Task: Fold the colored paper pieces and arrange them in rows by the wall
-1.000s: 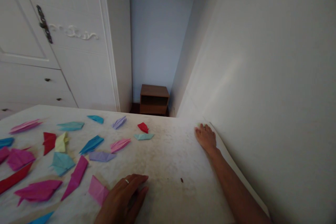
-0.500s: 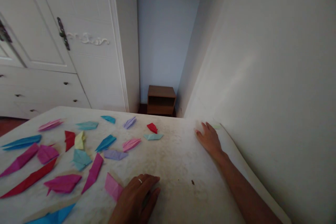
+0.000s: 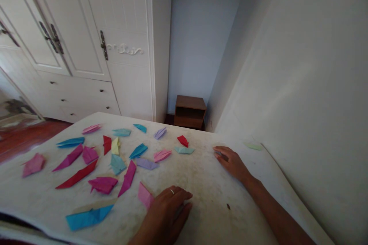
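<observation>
Origami pieces (image 3: 102, 185) in pink, red, blue, lilac and yellow lie scattered over the stained white counter (image 3: 201, 183) in the head view. Your left hand (image 3: 169, 210) overlaps a light pink piece (image 3: 144, 195); you cannot tell whether they touch. Its grip is loosely spread. Your right hand's (image 3: 234, 162) grip is spread too, near a pale teal piece (image 3: 184, 150).

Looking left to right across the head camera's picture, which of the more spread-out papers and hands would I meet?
Leftmost pink folded paper → nearest blue folded paper → left hand → right hand → pale green piece.
</observation>
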The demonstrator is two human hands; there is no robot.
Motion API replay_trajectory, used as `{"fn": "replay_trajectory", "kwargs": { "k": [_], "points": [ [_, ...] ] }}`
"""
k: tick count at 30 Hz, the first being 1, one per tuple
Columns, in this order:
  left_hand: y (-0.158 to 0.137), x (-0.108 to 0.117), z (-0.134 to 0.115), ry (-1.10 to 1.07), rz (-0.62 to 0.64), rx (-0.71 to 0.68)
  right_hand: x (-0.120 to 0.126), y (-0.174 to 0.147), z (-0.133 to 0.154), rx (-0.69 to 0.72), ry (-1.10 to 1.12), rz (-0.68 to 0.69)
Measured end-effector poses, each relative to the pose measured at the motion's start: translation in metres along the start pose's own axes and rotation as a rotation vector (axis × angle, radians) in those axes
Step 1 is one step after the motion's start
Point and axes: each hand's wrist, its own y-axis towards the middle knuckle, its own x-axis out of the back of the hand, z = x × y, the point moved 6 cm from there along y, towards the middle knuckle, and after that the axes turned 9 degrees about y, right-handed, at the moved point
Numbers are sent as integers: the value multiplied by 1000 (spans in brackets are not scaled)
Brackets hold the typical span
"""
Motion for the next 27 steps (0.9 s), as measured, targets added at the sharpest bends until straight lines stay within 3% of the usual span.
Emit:
{"fn": "replay_trajectory", "kwargs": {
  "k": [3,7,14,20,24,27],
  "points": [
    [15,15,1,5,-21,-2,1,0,5,18,56,-7],
    [57,32,16,110,-34,9,4,0,15,29,104,-15],
    [119,16,54,490,143,69,-4,-3,44,16,106,91],
    [131,0,69,552,255,86,-30,-9,64,85,110,247],
    [132,-4,75,401,370,104,-44,-14,72,113,83,314],
    [131,-1,72,302,375,97,-49,-15,76,151,82,326]
  ]
}}
